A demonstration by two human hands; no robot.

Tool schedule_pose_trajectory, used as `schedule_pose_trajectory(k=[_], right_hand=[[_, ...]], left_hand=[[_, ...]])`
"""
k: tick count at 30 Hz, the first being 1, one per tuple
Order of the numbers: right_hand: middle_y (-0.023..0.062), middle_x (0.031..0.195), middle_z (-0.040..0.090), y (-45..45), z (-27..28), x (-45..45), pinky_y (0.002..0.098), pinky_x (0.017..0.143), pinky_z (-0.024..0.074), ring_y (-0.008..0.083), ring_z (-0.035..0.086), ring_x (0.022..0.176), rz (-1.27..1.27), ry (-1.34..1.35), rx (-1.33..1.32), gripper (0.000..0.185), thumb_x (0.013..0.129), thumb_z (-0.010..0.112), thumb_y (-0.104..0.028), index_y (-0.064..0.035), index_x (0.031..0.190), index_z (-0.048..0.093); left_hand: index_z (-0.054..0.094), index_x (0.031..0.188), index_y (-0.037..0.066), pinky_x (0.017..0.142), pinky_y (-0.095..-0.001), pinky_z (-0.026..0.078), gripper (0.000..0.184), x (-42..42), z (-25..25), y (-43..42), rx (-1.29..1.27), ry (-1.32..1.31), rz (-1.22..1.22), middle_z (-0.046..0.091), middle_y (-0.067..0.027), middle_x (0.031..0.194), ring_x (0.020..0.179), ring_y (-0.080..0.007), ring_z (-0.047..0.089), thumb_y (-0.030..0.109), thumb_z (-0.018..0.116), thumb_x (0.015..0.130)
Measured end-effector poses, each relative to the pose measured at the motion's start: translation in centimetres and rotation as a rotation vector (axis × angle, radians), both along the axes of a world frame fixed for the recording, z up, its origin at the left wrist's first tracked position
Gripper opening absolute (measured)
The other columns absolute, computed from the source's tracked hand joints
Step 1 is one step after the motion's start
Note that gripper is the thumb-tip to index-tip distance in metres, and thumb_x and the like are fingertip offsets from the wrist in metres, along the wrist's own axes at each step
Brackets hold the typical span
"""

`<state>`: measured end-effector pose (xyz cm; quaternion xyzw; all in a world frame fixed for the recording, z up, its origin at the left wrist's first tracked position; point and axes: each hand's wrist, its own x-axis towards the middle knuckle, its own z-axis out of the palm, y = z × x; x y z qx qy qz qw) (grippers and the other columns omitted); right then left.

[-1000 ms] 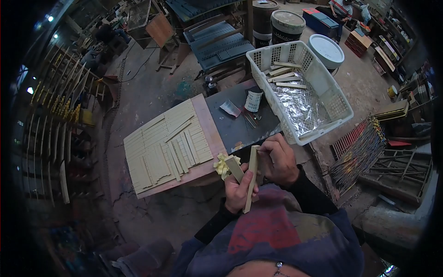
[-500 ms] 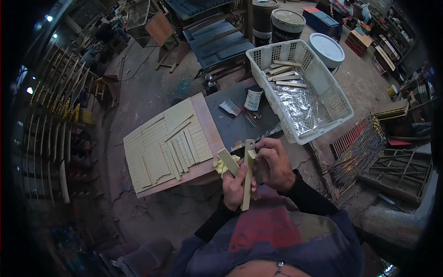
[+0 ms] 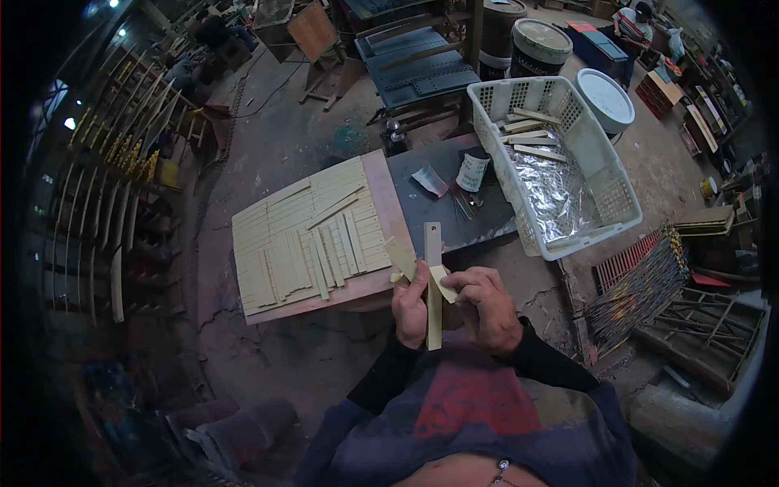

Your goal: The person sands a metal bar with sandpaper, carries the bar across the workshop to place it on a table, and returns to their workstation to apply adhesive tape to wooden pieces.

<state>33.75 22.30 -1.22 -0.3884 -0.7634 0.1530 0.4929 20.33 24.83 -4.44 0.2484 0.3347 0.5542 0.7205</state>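
Note:
A narrow flat strip (image 3: 433,245) with a small hole near its top end stands roughly upright in my left hand (image 3: 411,312), whose thumb presses along it. Its upper part looks pale grey and bare. Lower down, a yellowish film or tape (image 3: 442,284) is lifted away from the surface. My right hand (image 3: 490,310) pinches the loose end of that tape between thumb and fingers. A second pale piece (image 3: 400,255) leans out to the left from behind my left thumb; a crumpled yellowish bit shows beside it, mostly hidden.
Several pale strips (image 3: 329,256) lie on a board (image 3: 378,191) ahead to the left. A cup (image 3: 471,173) stands on the dark surface (image 3: 414,230). Beyond it, a white plastic crate (image 3: 613,183) contains more strips. Buckets (image 3: 541,49) stand behind, and a person (image 3: 633,32) sits far right.
My right hand has moved down along the strip, pulling the tape back, so more of the bare upper part shows. The view has shifted slightly, moving the bench and crate rightward.

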Motion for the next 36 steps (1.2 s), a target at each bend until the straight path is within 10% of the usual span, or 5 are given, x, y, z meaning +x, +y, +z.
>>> schedule_pose_trajectory(k=[36], right_hand=[[0.0146, 0.095, 0.06, -4.9, -3.1, -1.8, 0.0382, 0.073, 0.0438, 0.029, 0.054, 0.079, 0.575, 0.163, -0.069, 0.034, 0.065, 0.053, 0.015, -0.0055, 0.089, 0.04]], left_hand=[[0.051, 0.106, -0.001, 0.052, -0.0268, 0.041, 0.043, -14.2, -5.2, -1.2, -0.062, 0.154, 0.883, 0.054, -0.0084, 0.085, 0.056, -0.013, 0.047, 0.039, 0.044, 0.093]])
